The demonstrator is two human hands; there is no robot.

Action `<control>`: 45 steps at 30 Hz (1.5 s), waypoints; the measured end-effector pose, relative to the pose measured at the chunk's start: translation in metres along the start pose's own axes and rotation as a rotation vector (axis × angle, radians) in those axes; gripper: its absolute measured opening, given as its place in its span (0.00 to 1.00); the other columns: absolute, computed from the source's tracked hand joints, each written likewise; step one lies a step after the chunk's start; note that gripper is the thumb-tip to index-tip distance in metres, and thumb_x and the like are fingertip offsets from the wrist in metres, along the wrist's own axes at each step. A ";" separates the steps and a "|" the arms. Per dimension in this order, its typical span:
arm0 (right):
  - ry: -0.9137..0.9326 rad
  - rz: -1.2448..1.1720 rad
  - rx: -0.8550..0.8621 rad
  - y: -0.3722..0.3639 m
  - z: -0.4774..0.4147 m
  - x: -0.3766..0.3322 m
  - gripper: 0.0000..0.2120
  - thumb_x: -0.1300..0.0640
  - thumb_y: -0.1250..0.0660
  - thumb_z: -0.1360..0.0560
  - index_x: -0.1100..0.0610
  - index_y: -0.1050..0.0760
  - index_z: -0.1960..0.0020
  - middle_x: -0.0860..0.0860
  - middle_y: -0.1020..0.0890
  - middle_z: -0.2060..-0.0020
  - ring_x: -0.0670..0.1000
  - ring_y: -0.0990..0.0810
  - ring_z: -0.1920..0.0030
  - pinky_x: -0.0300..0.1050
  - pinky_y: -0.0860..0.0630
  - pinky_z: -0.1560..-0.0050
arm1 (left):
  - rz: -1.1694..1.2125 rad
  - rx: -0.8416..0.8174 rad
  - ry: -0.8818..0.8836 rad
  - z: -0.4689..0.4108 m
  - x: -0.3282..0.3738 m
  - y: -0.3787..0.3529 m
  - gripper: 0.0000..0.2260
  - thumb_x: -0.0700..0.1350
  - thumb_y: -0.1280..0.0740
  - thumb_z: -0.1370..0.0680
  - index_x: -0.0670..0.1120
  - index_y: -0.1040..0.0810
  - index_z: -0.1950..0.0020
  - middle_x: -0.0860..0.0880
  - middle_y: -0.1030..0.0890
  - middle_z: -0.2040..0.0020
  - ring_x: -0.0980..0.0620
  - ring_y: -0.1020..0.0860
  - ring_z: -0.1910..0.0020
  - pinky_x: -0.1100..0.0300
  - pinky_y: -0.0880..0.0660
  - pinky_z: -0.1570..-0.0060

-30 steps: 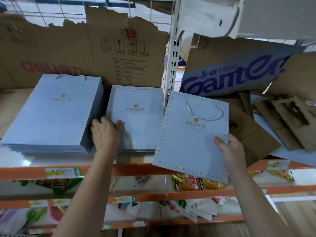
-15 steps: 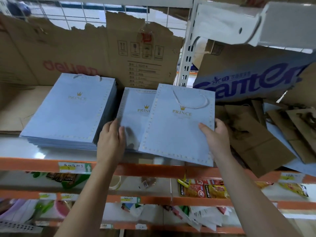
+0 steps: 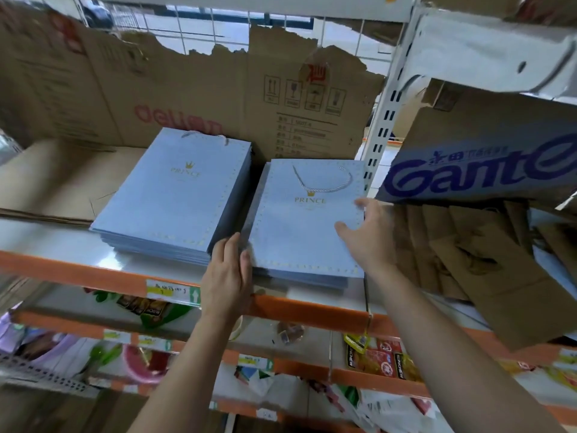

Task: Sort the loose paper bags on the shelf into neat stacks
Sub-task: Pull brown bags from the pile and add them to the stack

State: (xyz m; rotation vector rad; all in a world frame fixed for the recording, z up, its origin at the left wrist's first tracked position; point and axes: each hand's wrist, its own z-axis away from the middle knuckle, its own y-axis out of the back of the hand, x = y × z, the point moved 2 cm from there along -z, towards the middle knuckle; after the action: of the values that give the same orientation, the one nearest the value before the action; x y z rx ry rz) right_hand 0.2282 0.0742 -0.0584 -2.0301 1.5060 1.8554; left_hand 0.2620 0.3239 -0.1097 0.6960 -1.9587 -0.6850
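Torn cardboard [image 3: 218, 98] leans against wire mesh [image 3: 199, 29]; snack packets [image 3: 379, 360] lie underneath.

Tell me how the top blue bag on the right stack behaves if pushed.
The top blue bag lies folded flat, so it probably slides as one stiffish sheet. It looks smooth, so it may skid off the stack. Its loose rope handle likely flops.

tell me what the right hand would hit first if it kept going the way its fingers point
Most likely the top bag with the rope handle: the right hand is open, fingers aimed forward-left across that bag's right edge. Whether it already touches is unclear.
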 end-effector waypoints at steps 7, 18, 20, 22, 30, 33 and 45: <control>0.142 0.380 -0.044 -0.001 0.005 -0.005 0.15 0.45 0.30 0.28 0.53 0.28 0.50 0.48 0.26 0.54 0.48 0.29 0.57 0.42 0.33 0.64 | -0.008 0.010 -0.011 0.000 0.000 0.000 0.20 0.51 0.49 0.18 0.42 0.30 0.33 0.43 0.26 0.40 0.49 0.24 0.51 0.61 0.30 0.59; 0.104 0.212 -0.299 0.007 0.048 0.018 0.23 0.42 0.30 0.28 0.51 0.27 0.38 0.51 0.35 0.30 0.48 0.30 0.34 0.37 0.35 0.41 | -0.025 -0.013 0.011 -0.002 0.001 -0.001 0.22 0.52 0.50 0.18 0.41 0.30 0.33 0.42 0.25 0.40 0.48 0.24 0.50 0.59 0.30 0.56; 0.110 0.206 -0.335 0.007 0.062 0.020 0.25 0.40 0.28 0.30 0.48 0.28 0.38 0.50 0.40 0.25 0.46 0.36 0.30 0.39 0.39 0.36 | -0.027 -0.012 0.016 0.000 0.001 -0.001 0.21 0.52 0.50 0.18 0.40 0.30 0.33 0.42 0.25 0.40 0.47 0.23 0.50 0.59 0.30 0.57; 0.127 0.178 -0.336 0.005 0.071 0.019 0.27 0.40 0.26 0.32 0.48 0.29 0.37 0.48 0.41 0.25 0.42 0.38 0.32 0.41 0.36 0.34 | -0.028 -0.010 0.020 0.000 0.001 -0.001 0.22 0.52 0.50 0.18 0.40 0.29 0.34 0.41 0.25 0.40 0.45 0.23 0.50 0.58 0.29 0.57; 0.107 0.246 -0.284 -0.011 0.075 0.015 0.35 0.39 0.27 0.32 0.47 0.33 0.30 0.53 0.45 0.22 0.53 0.38 0.26 0.45 0.32 0.34 | -0.046 -0.035 0.037 0.001 0.002 -0.001 0.23 0.52 0.50 0.19 0.39 0.31 0.31 0.40 0.27 0.38 0.44 0.23 0.49 0.56 0.28 0.57; 0.098 0.241 -0.274 -0.015 0.076 0.017 0.35 0.37 0.28 0.32 0.46 0.34 0.29 0.52 0.44 0.23 0.54 0.37 0.27 0.46 0.32 0.34 | -0.037 -0.049 0.029 0.001 0.004 0.000 0.23 0.51 0.49 0.18 0.39 0.32 0.30 0.40 0.28 0.37 0.43 0.24 0.47 0.53 0.26 0.56; 0.156 0.181 -0.131 0.059 0.067 0.025 0.19 0.49 0.36 0.21 0.54 0.28 0.33 0.50 0.27 0.34 0.47 0.31 0.34 0.42 0.33 0.36 | -0.022 -0.169 -0.252 -0.004 0.091 -0.024 0.25 0.52 0.48 0.21 0.37 0.28 0.33 0.37 0.26 0.35 0.38 0.29 0.34 0.42 0.34 0.34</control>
State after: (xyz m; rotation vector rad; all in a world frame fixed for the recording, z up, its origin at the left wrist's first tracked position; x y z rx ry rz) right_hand 0.1359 0.0655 -0.0651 -2.2108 1.7006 1.9482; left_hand 0.2322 0.2430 -0.0724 0.5496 -2.0921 -0.9786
